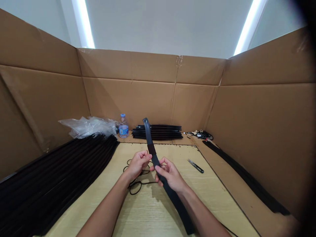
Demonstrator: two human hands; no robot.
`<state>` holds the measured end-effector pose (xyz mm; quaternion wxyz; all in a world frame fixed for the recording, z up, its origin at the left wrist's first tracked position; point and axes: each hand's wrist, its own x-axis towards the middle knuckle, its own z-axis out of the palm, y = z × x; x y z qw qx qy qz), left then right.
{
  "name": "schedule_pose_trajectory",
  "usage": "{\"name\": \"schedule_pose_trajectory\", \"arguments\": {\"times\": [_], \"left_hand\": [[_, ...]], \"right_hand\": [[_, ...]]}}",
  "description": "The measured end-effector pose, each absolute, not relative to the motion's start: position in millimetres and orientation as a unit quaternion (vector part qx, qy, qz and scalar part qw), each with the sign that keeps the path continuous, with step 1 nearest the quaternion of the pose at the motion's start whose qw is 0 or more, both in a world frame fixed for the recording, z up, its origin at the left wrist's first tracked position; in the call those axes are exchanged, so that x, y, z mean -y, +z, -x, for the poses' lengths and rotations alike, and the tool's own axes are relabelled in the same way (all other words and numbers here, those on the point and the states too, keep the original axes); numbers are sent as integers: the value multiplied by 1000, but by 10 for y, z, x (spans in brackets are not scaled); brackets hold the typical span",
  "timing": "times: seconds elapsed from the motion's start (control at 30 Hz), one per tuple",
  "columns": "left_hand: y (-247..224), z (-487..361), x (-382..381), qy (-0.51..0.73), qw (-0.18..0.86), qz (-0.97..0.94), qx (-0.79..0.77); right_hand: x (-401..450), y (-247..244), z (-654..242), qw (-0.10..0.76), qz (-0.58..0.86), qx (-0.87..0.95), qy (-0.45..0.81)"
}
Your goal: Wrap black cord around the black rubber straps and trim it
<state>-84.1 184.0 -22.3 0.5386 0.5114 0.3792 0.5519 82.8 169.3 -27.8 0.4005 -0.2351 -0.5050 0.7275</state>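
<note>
A long, flat, slightly curved black strip [173, 197] rises at a tilt over the middle of the table. Its narrower far end has a small hole, and a dark brownish band [151, 149] goes around it below that end. My right hand [170, 172] is closed around the strip under the band, thumb on top. Just beneath the band, my left hand [138, 164] pinches the strip's left edge between thumb and fingers. Thin black cord [135, 188] lies in loops under and beside my left hand; whether my fingers also hold some of it is hidden.
Thread snips [196, 166] lie to the right. A pile of long black strips [61, 177] covers the left side. At the back are clear plastic bags [92, 127], a water bottle [123, 126] and stacked black pieces [158, 132]. Another strip [244, 176] lies along the right cardboard wall [266, 131].
</note>
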Motion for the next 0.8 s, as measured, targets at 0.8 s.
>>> {"name": "schedule_pose_trajectory", "arguments": {"times": [0.8], "left_hand": [[-243,838,-1829,522,555,-532,-369]], "right_hand": [[-1668,-261,-875,390,240,456,763]]}}
